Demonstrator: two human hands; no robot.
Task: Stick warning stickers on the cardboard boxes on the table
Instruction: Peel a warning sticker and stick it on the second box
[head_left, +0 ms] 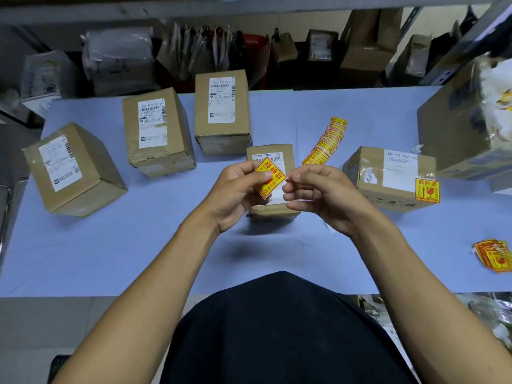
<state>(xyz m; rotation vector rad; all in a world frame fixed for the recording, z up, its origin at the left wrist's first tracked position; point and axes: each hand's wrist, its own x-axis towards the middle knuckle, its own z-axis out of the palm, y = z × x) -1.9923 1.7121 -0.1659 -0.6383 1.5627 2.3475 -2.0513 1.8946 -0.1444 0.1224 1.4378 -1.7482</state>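
Your left hand point(235, 189) holds a yellow-and-red warning sticker point(270, 177) up over the table point(166, 245), thumb curled onto its face and the other fingers folded behind it, so the sticker sits tilted like a diamond. Your right hand point(318, 192) is right beside it — its thumb and forefinger come together at the sticker's right corner, the remaining fingers loosely curled below; whether they grip the sticker itself or a backing layer you cannot tell from here. Directly behind and under both hands stands a small cardboard box point(273, 210) with a white shipping label, mostly hidden by your fingers. To your right sits another box point(388, 178) that already carries a warning sticker point(427, 190) at its near right corner. Three taller boxes stand to the left and back: one tilted at the far left point(74, 170), one point(158, 131) in the middle, one point(221, 112) just behind the small box — each shows only a white label. A fanned strip of spare stickers point(327, 142) lies on the table beyond your right hand, and a loose pile of more stickers point(494, 254) rests near the right edge. A large carton point(457, 128) sits at the far right.
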